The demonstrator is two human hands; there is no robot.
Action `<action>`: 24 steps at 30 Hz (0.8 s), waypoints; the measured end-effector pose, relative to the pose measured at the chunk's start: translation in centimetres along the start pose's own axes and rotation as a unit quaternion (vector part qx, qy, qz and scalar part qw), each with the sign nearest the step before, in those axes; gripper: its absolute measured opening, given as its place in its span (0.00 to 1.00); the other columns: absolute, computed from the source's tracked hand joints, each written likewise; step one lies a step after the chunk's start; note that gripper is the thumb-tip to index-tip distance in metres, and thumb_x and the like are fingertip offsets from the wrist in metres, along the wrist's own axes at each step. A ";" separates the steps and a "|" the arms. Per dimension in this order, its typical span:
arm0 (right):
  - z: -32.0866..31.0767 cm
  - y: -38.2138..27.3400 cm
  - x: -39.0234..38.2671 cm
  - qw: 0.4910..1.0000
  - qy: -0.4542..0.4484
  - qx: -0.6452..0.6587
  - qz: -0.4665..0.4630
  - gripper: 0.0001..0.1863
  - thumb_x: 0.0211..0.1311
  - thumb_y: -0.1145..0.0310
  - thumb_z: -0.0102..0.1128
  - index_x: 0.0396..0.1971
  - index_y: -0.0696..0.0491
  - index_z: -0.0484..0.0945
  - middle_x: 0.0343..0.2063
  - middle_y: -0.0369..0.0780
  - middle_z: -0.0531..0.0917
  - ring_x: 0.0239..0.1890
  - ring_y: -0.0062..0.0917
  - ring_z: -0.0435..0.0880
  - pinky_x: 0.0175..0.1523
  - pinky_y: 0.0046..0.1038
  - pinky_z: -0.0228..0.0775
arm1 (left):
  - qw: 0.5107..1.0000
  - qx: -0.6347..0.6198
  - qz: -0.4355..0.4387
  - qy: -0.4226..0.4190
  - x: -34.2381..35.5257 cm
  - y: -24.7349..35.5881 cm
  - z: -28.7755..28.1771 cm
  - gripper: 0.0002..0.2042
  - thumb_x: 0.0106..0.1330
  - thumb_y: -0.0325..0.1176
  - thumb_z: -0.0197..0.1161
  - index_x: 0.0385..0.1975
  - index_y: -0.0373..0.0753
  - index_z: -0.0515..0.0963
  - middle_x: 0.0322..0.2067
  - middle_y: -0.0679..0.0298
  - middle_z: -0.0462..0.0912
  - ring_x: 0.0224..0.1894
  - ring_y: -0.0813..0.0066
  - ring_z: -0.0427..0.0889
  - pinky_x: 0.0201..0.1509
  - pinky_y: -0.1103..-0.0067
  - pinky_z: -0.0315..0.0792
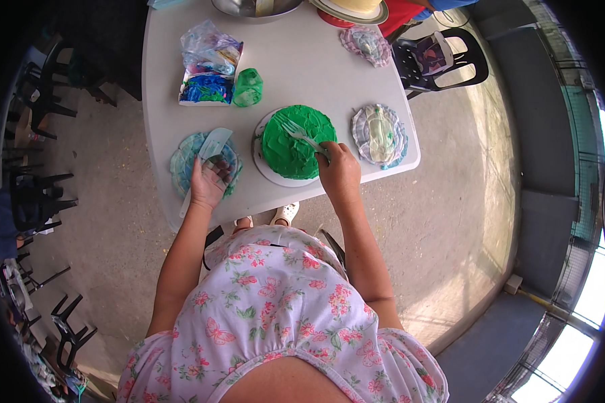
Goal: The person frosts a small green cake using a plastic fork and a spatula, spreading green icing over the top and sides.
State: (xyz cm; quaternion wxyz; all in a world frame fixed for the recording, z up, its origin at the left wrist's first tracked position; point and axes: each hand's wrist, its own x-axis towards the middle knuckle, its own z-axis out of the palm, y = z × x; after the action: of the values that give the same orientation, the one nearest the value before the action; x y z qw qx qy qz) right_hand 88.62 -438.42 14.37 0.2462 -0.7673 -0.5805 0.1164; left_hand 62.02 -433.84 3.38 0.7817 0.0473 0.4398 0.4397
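A round cake (290, 153) covered in rough green frosting sits on a white round board (265, 172) near the table's front edge. My right hand (340, 173) is closed round the handle of a light-coloured fork (300, 133), whose tines are at the frosting on top of the cake. To the left, my left hand (210, 181) is palm up with its fingers apart and stained bluish. It is over a crumpled blue-green cloth (183, 168). A pale spatula (215, 143) lies on that cloth beside my fingers, its handle partly hidden by my hand.
Behind the cloth are a box (207, 90) of blue-smeared contents, a plastic bag (210, 47) and a green bag (248, 88). Stained round cloths (380, 136) lie on the right. A metal bowl (257, 8) and pale cake (351, 5) stand at the back, near a black chair (444, 60).
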 end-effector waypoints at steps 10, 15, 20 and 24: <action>-0.4 0.2 -0.3 1.000 0.003 -0.019 -0.002 0.08 0.46 0.69 0.59 0.28 0.53 0.74 0.25 0.43 0.76 0.29 0.39 0.76 0.32 0.37 0.68 | 1.000 0.008 0.010 0.006 -0.1 -0.1 0.3 0.24 0.58 0.59 0.44 0.31 0.42 0.72 0.28 0.64 0.74 0.35 0.67 0.73 0.37 0.74 0.64; -0.4 0.4 -0.6 1.000 0.009 -0.013 -0.005 0.08 0.45 0.68 0.59 0.28 0.53 0.75 0.25 0.43 0.76 0.28 0.39 0.76 0.32 0.37 0.68 | 1.000 0.009 0.007 -0.001 0.1 -0.1 -0.1 0.25 0.58 0.59 0.42 0.32 0.42 0.73 0.28 0.64 0.75 0.35 0.67 0.73 0.37 0.75 0.64; -0.5 0.5 -0.8 1.000 0.010 -0.012 -0.002 0.08 0.46 0.68 0.59 0.29 0.52 0.75 0.25 0.43 0.75 0.28 0.39 0.76 0.32 0.37 0.67 | 1.000 0.016 0.006 0.003 0.1 -0.1 0.0 0.25 0.59 0.59 0.40 0.33 0.42 0.74 0.29 0.65 0.75 0.35 0.66 0.73 0.38 0.75 0.64; -0.7 0.6 -0.9 1.000 -0.001 -0.021 0.013 0.09 0.46 0.68 0.59 0.30 0.53 0.75 0.26 0.43 0.76 0.29 0.39 0.76 0.33 0.36 0.68 | 1.000 0.015 0.005 0.007 0.1 -0.1 0.0 0.26 0.59 0.59 0.40 0.33 0.42 0.74 0.29 0.65 0.75 0.35 0.67 0.73 0.37 0.76 0.64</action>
State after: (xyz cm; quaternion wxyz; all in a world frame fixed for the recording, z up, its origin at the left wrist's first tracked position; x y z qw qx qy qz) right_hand 89.18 -439.58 14.54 0.2282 -0.7798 -0.5729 0.1078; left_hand 62.11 -433.82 3.29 0.7755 0.0578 0.4516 0.4375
